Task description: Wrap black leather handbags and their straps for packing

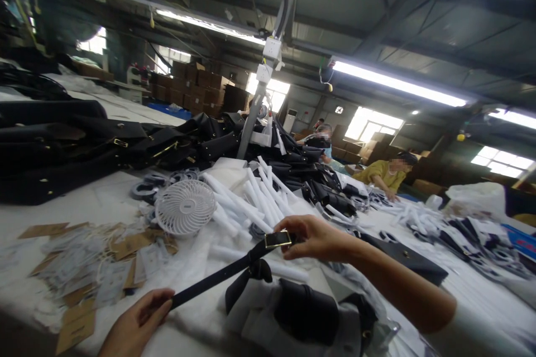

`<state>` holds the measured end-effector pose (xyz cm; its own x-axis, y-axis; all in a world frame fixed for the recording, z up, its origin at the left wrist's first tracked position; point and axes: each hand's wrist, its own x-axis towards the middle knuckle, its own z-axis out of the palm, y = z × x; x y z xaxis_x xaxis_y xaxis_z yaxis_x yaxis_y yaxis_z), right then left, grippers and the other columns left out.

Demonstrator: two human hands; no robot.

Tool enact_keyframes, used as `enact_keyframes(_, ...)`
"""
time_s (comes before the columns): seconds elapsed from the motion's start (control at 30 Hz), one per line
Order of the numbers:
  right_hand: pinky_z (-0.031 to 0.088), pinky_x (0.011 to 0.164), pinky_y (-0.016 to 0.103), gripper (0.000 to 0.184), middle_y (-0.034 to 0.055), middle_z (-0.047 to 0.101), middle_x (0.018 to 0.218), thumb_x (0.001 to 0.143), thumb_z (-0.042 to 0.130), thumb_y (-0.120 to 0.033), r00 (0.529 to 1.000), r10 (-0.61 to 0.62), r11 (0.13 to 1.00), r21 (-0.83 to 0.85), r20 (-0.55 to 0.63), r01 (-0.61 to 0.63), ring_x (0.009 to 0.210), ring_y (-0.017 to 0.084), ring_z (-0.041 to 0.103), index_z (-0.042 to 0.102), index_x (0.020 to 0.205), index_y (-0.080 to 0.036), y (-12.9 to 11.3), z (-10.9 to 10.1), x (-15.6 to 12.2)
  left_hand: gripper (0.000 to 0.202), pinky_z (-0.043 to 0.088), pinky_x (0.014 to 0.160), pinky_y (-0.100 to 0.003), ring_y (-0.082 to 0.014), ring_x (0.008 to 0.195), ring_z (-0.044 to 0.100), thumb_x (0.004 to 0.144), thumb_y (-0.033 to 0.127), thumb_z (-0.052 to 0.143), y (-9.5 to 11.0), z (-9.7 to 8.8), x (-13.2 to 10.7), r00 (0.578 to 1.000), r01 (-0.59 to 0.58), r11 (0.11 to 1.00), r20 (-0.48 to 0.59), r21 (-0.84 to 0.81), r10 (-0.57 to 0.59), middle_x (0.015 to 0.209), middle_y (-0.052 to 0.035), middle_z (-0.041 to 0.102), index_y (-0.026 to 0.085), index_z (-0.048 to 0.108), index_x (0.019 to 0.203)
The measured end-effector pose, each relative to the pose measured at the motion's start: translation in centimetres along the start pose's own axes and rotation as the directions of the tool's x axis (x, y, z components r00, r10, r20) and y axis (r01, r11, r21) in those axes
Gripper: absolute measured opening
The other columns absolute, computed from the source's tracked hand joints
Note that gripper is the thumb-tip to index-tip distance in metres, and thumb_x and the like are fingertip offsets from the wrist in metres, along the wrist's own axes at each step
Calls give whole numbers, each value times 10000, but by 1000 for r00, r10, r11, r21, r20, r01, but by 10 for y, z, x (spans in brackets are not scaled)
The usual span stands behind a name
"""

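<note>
A black strap (221, 273) with a gold buckle (278, 240) stretches between my two hands. My left hand (140, 318) pinches its lower end between thumb and fingers. At the buckle end, my right hand (307, 239) has its thumb and fingers closed on the strap. Below the strap lies a black bag (307, 309), partly covered by white wrapping. The strap hides part of the wrapping behind it. Whether the strap joins the bag, I cannot tell.
White rolled tubes (259, 195) and a white fan (185, 207) lie ahead. Tags in clear sleeves (109, 262) spread at left. Black bags (84, 150) pile up at left and behind. A grey post (251, 122) rises from the table. A person in yellow (383, 174) works at far right.
</note>
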<state>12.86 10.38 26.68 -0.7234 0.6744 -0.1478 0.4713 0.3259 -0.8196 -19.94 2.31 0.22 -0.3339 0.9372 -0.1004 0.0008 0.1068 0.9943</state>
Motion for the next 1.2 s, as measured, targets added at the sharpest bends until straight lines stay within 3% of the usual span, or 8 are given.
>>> enact_keyframes(0.23,455,833,277,404,49,703,1038,823,746,-385,996,-32,998,55,-86,37,913,175,617,685,1156,-165,2,-7,-11,552,595,729,-293,-310,905,726,497,666,768,4,3,-1,996,-23,995,90,95,14,892,-40,792,235,780,843)
enact_keyframes(0.4,452,750,267,380,52,713,988,827,727,-417,976,11,999,38,-218,-3,856,175,614,709,1102,-156,3,-1,-12,392,593,693,-315,-286,809,732,649,572,677,1,8,-12,986,-152,968,102,197,134,815,-33,780,230,758,823)
enact_keyframes(0.6,480,812,309,329,50,719,1030,879,652,-416,971,-105,955,-294,-216,39,931,218,638,704,1114,-193,-9,-5,-21,347,509,996,-432,-307,1109,663,774,498,582,29,33,-19,941,-336,886,80,319,328,1106,-50,754,263,767,949)
enact_keyframes(0.7,503,881,353,285,52,721,1086,911,601,-381,949,-166,868,-496,-268,12,1003,245,655,696,1134,-231,-10,-1,-31,354,388,1113,-469,-288,1231,587,878,466,531,61,56,-26,900,-431,866,190,253,393,1240,-41,702,290,727,1115)
enact_keyframes(0.8,517,928,394,276,83,707,1131,948,519,-263,808,-403,705,-708,-429,-24,1039,250,664,659,1183,-230,0,21,-43,318,504,998,-363,-237,1141,642,902,423,552,85,82,-35,861,-479,864,274,157,428,1210,-25,712,305,696,1159)
enact_keyframes(0.9,532,938,348,281,100,699,1141,958,481,-165,640,-661,542,-839,-391,47,1045,216,670,625,1195,-213,23,59,-51,265,555,869,-306,-216,1056,665,900,358,571,90,101,-43,847,-498,862,263,94,461,1154,-36,715,282,697,1120)
enact_keyframes(1.07,612,777,287,297,109,733,1085,956,522,-286,690,-640,540,-837,-339,89,950,224,723,606,1215,-170,80,116,-41,307,478,1011,-407,-256,1124,621,861,265,603,78,111,-58,865,-484,875,156,14,476,1190,-89,687,231,677,1157)
enact_keyframes(1.2,630,688,372,293,105,756,1032,904,575,-403,714,-612,532,-845,-341,52,864,292,741,705,1100,-228,116,119,-17,547,376,1119,-411,-267,1251,556,714,139,654,74,115,-60,874,-469,881,177,61,453,1315,-68,651,235,646,1252)
